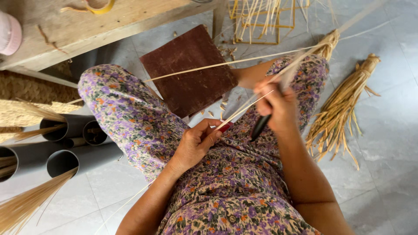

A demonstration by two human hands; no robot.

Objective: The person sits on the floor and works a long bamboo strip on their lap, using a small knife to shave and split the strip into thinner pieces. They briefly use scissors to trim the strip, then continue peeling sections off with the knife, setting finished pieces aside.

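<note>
She sits over the grey tiled floor (383,143) with her left hand (196,141) pinched shut on the near end of a thin pale bamboo strip (244,109), which slants up across her floral-clad lap. Her right hand (278,106) is clenched around a black-handled knife (260,126), its blade laid against the strip. A dark brown square board (189,72) lies just beyond her knees, a loose bundle of straw-coloured shavings (339,113) to her right.

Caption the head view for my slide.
Left hand pinches a thin bamboo strip; right hand works a dark-handled knife along it.
</note>
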